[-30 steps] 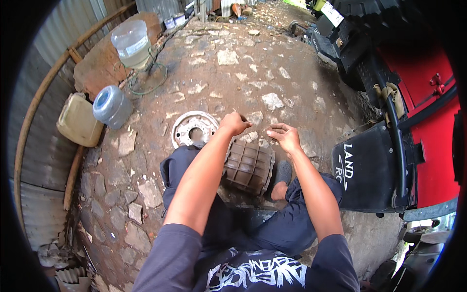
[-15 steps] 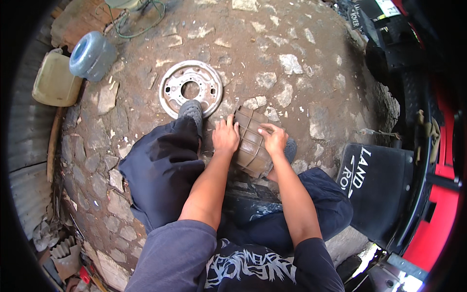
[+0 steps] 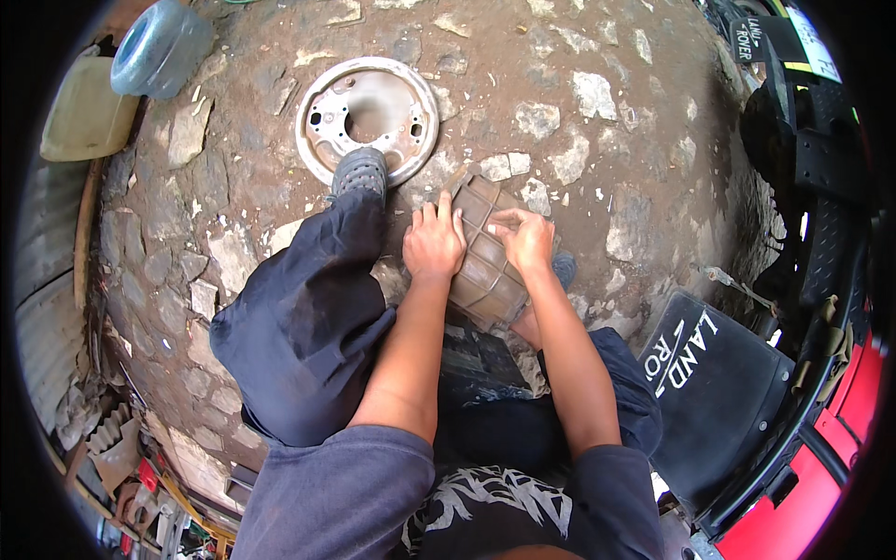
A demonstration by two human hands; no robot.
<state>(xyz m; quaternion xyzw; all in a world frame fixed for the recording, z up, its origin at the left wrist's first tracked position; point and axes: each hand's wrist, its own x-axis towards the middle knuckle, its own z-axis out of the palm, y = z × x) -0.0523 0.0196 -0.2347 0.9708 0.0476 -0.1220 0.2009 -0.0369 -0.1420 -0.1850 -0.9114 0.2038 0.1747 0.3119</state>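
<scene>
A yellowish jerrycan [image 3: 89, 110] stands at far left, touching or just beside a blue water bottle [image 3: 163, 51]. Next comes a round pale metal disc [image 3: 401, 101] flat on the stony ground [image 3: 238, 261], the left shoe [image 3: 359, 171] over its lower rim. The left hand [image 3: 434, 241] lies palm down at the left edge of a ribbed brown casing [image 3: 487, 245], fingers close together; whether they grip it, I cannot tell. The casing sits tilted on the ground between the shoes. The right hand [image 3: 528, 241] meets its right side, fingers curled narrow near the thumb; anything pinched there is hidden. Farther right are a black mud flap [image 3: 723, 392] and red vehicle bodywork [image 3: 840, 448].
</scene>
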